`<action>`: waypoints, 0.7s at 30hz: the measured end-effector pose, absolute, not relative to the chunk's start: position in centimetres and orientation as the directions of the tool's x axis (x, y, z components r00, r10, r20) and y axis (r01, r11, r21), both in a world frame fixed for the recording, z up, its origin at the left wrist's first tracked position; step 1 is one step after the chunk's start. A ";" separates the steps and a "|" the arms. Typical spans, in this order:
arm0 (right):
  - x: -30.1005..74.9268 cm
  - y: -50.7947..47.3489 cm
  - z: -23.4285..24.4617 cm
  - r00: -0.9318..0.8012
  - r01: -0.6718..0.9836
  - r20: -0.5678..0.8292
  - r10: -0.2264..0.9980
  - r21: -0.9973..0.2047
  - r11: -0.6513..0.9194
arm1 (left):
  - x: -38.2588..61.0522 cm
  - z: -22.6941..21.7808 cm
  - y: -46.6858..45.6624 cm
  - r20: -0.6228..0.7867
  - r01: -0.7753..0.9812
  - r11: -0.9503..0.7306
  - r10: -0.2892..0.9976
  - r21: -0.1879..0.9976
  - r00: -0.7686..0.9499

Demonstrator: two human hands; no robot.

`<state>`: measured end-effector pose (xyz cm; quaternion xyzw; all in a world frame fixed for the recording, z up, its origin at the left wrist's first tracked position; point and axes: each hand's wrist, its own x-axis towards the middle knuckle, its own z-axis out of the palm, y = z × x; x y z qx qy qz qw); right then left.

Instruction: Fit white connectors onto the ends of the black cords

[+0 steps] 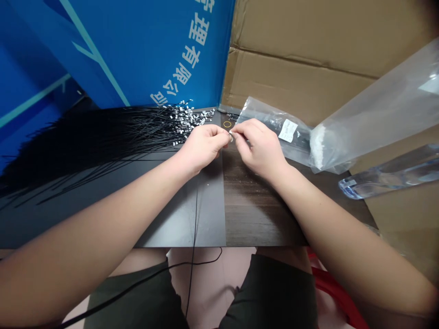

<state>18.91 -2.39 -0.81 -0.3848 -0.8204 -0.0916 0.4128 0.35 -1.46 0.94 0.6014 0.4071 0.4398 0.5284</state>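
Head view: left hand [202, 148] and right hand [259, 150] raised above desk [254, 205], fingertips close together, pinching small silvery part [230, 135], exact form too small to tell. Bundle of thin black cables [113, 139] fanned across desk, white-tipped ends just beside left hand. Clear plastic bag [274, 128] with white label beyond right hand. Small yellow ring [227, 124] on desk near fingertips.

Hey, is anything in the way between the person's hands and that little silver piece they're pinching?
Nothing visible. The fingertips of the left hand and right hand meet on the small silvery piece. A yellow ring lies just beyond it, a plastic bag behind the right hand, neither between them.
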 end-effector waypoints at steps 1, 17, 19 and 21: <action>18.9 -2.4 -0.8 -0.364 0.707 0.749 0.554 -0.165 0.688 | 0.4 0.9 -1.5 0.094 0.022 -0.104 0.956 0.994 0.278; 19.0 -2.4 -0.9 -0.373 0.706 0.732 0.569 -0.174 0.686 | 0.6 0.5 -1.6 0.101 -0.036 -0.095 0.957 0.995 0.273; 19.0 -2.4 -0.9 -0.377 0.710 0.732 0.567 -0.166 0.685 | 0.6 0.5 -1.6 0.097 -0.034 -0.091 0.957 0.995 0.273; 19.0 -2.4 -0.9 -0.379 0.707 0.736 0.561 -0.160 0.688 | 0.6 0.5 -1.6 0.098 -0.028 -0.094 0.957 0.995 0.274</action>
